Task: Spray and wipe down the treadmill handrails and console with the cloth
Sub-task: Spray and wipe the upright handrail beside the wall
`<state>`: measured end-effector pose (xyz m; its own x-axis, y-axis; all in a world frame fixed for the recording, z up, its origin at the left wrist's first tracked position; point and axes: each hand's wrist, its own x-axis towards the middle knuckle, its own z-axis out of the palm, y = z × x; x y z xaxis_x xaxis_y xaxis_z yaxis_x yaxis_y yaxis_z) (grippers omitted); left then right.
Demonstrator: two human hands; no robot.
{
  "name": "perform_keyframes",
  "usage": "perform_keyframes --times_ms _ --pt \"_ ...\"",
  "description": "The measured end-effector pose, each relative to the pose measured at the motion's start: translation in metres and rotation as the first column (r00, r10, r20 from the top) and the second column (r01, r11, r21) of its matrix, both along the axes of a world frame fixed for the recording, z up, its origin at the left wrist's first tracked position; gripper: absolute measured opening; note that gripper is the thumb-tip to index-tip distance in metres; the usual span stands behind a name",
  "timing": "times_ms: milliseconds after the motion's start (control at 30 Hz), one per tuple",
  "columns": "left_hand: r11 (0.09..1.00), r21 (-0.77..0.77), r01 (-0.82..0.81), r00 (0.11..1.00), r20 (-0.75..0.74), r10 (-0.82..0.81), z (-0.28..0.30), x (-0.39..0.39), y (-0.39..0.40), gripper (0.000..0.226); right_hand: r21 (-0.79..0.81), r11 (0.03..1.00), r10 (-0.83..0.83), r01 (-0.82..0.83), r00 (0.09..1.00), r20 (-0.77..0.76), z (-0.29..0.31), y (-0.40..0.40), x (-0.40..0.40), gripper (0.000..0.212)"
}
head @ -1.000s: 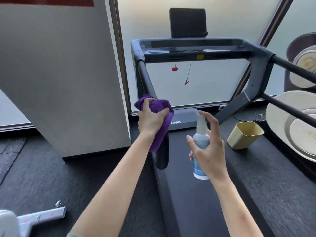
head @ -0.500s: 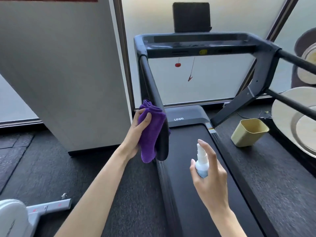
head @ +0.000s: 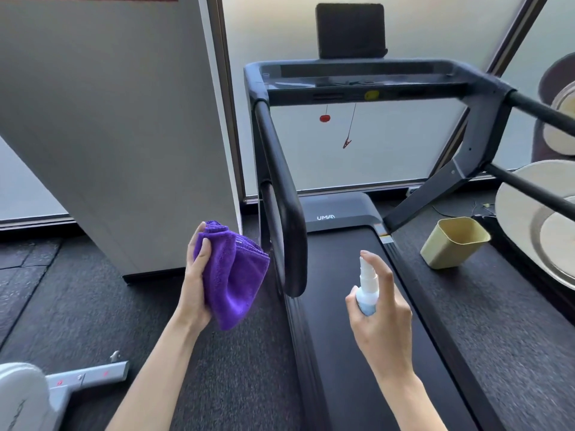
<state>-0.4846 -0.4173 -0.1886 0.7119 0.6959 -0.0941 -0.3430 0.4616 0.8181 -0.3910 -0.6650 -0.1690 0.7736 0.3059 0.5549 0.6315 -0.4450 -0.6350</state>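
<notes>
My left hand holds a bunched purple cloth just left of the treadmill's black left handrail, with a small gap between cloth and rail. My right hand grips a small white and blue spray bottle, index finger arched over its nozzle, above the black belt. The grey console spans the top, with a dark tablet-like screen standing on it. The right handrail runs off the right edge.
A white panel stands left of the treadmill, in front of frosted windows. A yellow-green bin sits on the dark floor to the right, by round cream-coloured machine discs. A white machine base lies at bottom left. A red safety key and clip hang under the console.
My left hand slid the cloth down the left handrail and has now pulled it off to the left. My right hand lowered the bottle slightly. The view moved closer to the treadmill.
</notes>
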Motion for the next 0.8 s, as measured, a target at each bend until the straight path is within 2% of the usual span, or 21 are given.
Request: perform_keyframes --times_ms 100,200,333,367,433,500,533,567,600,700,800 --pt "0.998 0.026 -0.053 0.998 0.047 0.051 0.005 0.0 0.001 0.037 -0.014 1.0 -0.003 0.003 1.0 -0.004 -0.001 0.001 0.002 0.072" --pt "0.989 0.14 -0.043 0.994 0.101 0.029 0.022 0.012 -0.012 0.051 0.016 1.0 0.016 -0.015 0.999 -0.04 -0.002 0.002 0.004 0.071" --pt "0.924 0.375 -0.078 0.997 0.011 0.08 0.045 0.055 -0.058 0.064 0.058 0.997 0.047 -0.045 0.998 -0.045 -0.002 0.006 0.007 0.069" --pt "0.88 0.469 -0.078 0.992 -0.053 0.117 0.048 0.065 -0.073 0.071 0.07 0.996 0.056 -0.053 0.997 -0.047 -0.002 0.006 0.008 0.068" --pt "0.734 0.672 -0.102 0.932 -0.192 0.306 0.047 0.077 -0.096 0.082 0.083 0.995 0.067 -0.062 0.997 -0.049 -0.002 0.006 0.011 0.067" --pt "0.57 0.814 -0.116 0.839 -0.227 0.495 0.033 0.079 -0.112 0.085 0.087 0.994 0.065 -0.061 0.997 -0.045 -0.003 0.006 0.014 0.067" --pt "0.511 0.851 -0.117 0.815 -0.211 0.539 0.021 0.077 -0.118 0.082 0.087 0.994 0.067 -0.063 0.997 -0.044 -0.004 0.006 0.015 0.067" --pt "0.484 0.866 -0.127 0.806 -0.194 0.559 0.009 0.074 -0.124 0.08 0.088 0.994 0.073 -0.069 0.996 -0.046 -0.004 0.006 0.017 0.067" --pt "0.497 0.855 -0.148 0.81 -0.184 0.558 -0.003 0.07 -0.128 0.08 0.087 0.993 0.082 -0.078 0.996 -0.046 -0.005 0.007 0.017 0.067" --pt "0.582 0.786 -0.208 0.837 -0.165 0.521 -0.023 0.061 -0.129 0.082 0.085 0.992 0.096 -0.091 0.994 -0.053 -0.006 0.006 0.019 0.07" --pt "0.51 0.815 -0.274 0.821 -0.079 0.566 -0.01 0.07 -0.126 0.079 0.098 0.991 0.096 -0.089 0.993 -0.064 -0.006 0.003 0.021 0.07"
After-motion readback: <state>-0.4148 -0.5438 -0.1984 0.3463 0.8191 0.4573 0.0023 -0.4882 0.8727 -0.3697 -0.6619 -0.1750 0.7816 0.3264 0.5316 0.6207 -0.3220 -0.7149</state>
